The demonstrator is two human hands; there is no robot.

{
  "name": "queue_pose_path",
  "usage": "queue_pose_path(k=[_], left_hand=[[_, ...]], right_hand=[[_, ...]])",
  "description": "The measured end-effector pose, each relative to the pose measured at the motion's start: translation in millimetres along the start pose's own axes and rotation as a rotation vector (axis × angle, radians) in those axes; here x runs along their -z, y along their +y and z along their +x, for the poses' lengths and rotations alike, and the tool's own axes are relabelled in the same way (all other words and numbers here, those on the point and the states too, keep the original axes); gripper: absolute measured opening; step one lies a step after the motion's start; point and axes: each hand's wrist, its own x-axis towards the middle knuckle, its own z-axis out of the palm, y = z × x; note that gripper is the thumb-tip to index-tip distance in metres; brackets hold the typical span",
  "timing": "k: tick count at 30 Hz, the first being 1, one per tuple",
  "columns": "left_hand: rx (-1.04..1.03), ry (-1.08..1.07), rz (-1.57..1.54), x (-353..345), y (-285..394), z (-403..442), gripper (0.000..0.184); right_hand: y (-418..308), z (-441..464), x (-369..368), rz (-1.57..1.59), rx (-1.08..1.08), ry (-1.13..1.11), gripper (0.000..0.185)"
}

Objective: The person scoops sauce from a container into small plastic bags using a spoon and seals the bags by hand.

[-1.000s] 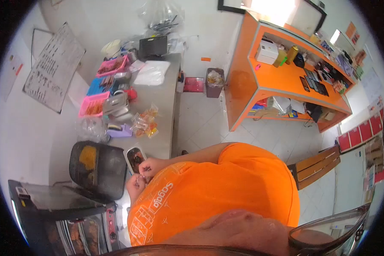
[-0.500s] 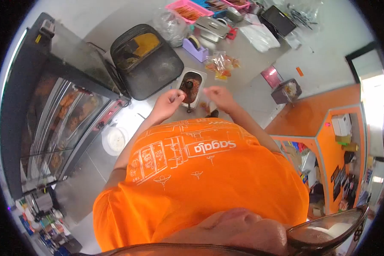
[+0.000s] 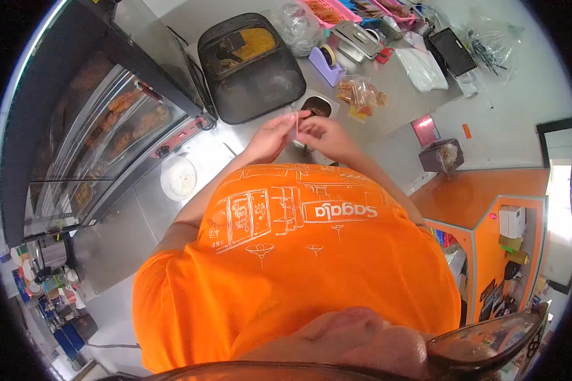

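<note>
My left hand (image 3: 272,137) and my right hand (image 3: 329,138) meet over the near counter, fingers pinched close together. Between their fingertips is a thin pinkish strip (image 3: 297,122), too small to name for certain. Just beyond and partly beneath them stands a steel food pan (image 3: 334,105) with dark contents; my right hand covers much of it. Small clear bags of orange-red sauce (image 3: 362,95) lie beyond the pan, to the right.
A black lidded cooker (image 3: 254,82) stands left of the pan, beside a glass food display (image 3: 121,120). Further back are a purple tape dispenser (image 3: 327,65), a lidded steel container (image 3: 356,41) and pink baskets (image 3: 333,11). A white tub (image 3: 179,178) sits at left.
My hands were apart on either side of the pan; now they have come together in front of it, covering part of it. The camera view has shifted.
</note>
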Motion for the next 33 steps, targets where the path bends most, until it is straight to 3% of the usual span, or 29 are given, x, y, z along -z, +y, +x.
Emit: queue_pose_path(k=[5, 11, 14, 17, 20, 23, 28, 33], left_hand=[[0.068, 0.295, 0.281, -15, 12, -5, 0.023], [0.047, 0.324, 0.218, 7, 5, 0, 0.023], [-0.053, 0.483, 0.336, 0, 1, 3, 0.023], [-0.491, 0.74, 0.531, -8, 2, 9, 0.024], [-0.112, 0.315, 0.566, -11, 14, -4, 0.023], [0.195, 0.123, 0.149, -3, -3, -1, 0.02], [0.17, 0.086, 0.173, 1, 2, -5, 0.017], [0.112, 0.163, 0.265, 3, -2, -4, 0.011]], right_hand=[[8, -1, -18, -0.022, 0.035, 0.174, 0.014], [21, 0, -10, 0.097, 0.116, 0.353, 0.02], [22, 0, -10, 0.042, 0.125, 0.447, 0.02], [23, 1, -12, -0.189, 0.217, 0.551, 0.02], [4, 1, -10, -0.459, 0.385, 0.493, 0.021], [7, 1, -13, -0.515, 0.458, 0.346, 0.021], [9, 1, -10, -0.58, 0.473, 0.214, 0.019], [6, -2, -14, -0.468, 0.266, 0.271, 0.017]])
